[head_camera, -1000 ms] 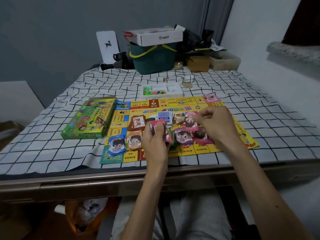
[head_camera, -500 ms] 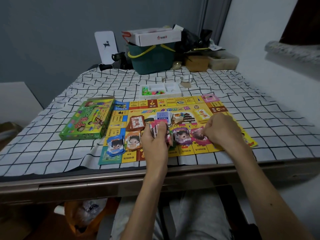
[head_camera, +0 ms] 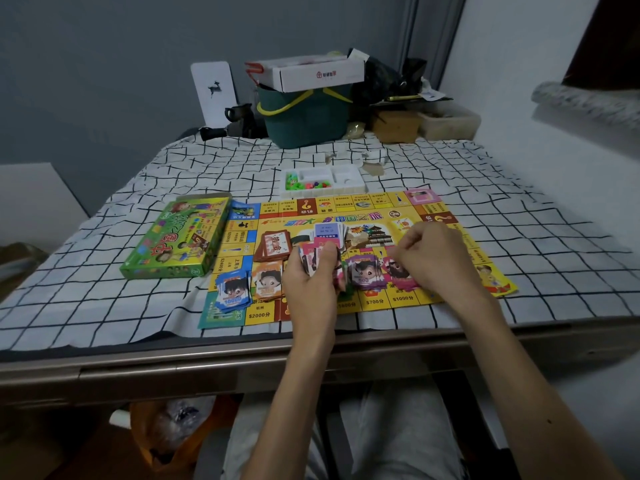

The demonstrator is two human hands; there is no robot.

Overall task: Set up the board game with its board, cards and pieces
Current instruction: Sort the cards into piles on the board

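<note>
Board game: the board (head_camera: pixel 377 204) lies flat on the near middle of the counter, its near edge close to the front rim.
Surface: the counter (head_camera: pixel 207 362) is covered by a white cloth (head_camera: pixel 104 306) with a black grid.
Room: a grey wall (head_camera: pixel 104 64) stands behind, and a green basket (head_camera: pixel 304 119) with a white carton (head_camera: pixel 311 72) on top sits at the far edge.
Box: the green game box (head_camera: pixel 176 237) lies just beside the board's left edge.
Pieces: a white tray (head_camera: pixel 346 183) sits just beyond the board's far edge, with coloured pieces (head_camera: pixel 304 183) in its left compartments.
Piles on the board: a blue pile (head_camera: pixel 232 292), an orange pile (head_camera: pixel 268 284), a brown pile (head_camera: pixel 275 244), a purple pile (head_camera: pixel 365 275) and a pink pile (head_camera: pixel 398 275).
Left: the left grip (head_camera: pixel 313 282) is clamped round a stack of cards (head_camera: pixel 311 259), held upright over the board's near middle.
Right: the right grip (head_camera: pixel 433 258) has its fingers curled, just over the pink pile; whether it pinches a card cannot be told.
</note>
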